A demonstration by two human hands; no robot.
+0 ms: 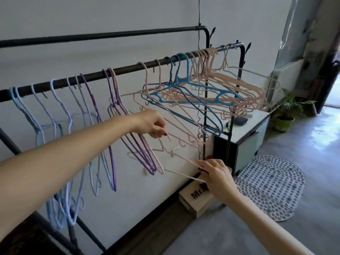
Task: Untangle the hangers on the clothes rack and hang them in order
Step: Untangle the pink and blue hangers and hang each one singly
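Rack: we face the black clothes rack, hangers strung along its front bar.
Left hand: our left hand pinches a pink hanger at its upper wire.
Right hand: our right hand grips that hanger's lower bar.
Tangle: pink and blue hangers knotted at right end.
Sorted: light blue hangers and purple hangers hang left.
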